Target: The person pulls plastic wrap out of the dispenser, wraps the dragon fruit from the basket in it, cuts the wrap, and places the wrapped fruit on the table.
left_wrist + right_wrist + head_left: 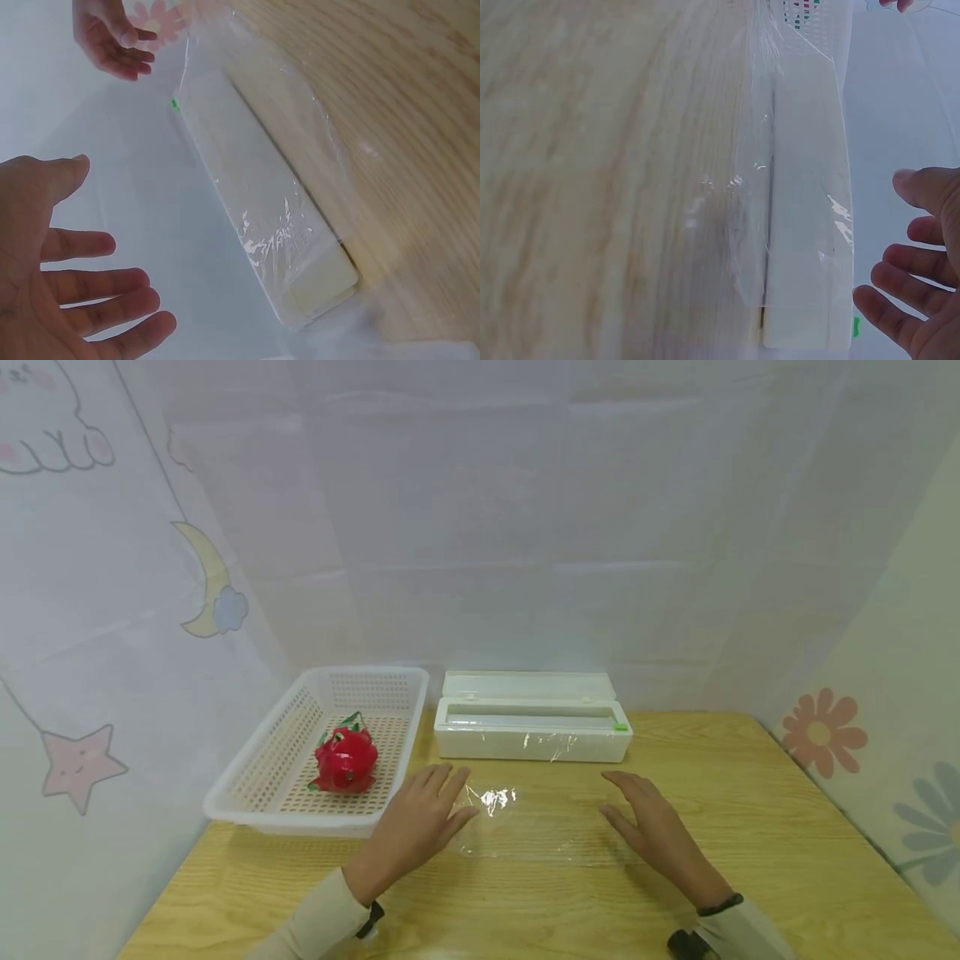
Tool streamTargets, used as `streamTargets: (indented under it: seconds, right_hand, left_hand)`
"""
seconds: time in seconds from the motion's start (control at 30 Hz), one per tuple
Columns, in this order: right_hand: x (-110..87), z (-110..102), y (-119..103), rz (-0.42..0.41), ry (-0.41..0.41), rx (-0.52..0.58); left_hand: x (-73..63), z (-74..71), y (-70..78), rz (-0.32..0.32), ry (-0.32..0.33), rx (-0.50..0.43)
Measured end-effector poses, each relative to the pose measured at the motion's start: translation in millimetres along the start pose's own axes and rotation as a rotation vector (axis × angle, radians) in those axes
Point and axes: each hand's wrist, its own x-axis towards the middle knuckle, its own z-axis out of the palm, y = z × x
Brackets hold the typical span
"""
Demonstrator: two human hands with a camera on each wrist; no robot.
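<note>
A sheet of clear cling film (525, 835) hangs from the front of a white film dispenser box (532, 745) and spreads over the wooden table. My left hand (420, 818) is beside the film's left edge, fingers spread and relaxed, nothing in its grasp. On the other side, my right hand (660, 835) is held near the film's right edge with thumb and fingers apart, also holding nothing. The left wrist view shows the film (277, 232) draped over the box front, glinting. In the right wrist view, the film (742, 202) runs beside the box (806, 202).
A white perforated basket (247, 777) stands at the left of the table, holding a red dragon fruit (347, 762) with green tips. The box's lid (528, 683) is raised toward the curtained wall behind. A small green tab (620, 727) sits at the box's right end.
</note>
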Motion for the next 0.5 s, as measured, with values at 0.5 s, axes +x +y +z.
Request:
streamTargets:
  seconds: [0.5]
  right_hand:
    - [9.4,5.6,3.2,0.027,0.027,0.006]
  left_hand:
    - [5.6,-2.9,-13.6,-0.083,-0.002,0.004]
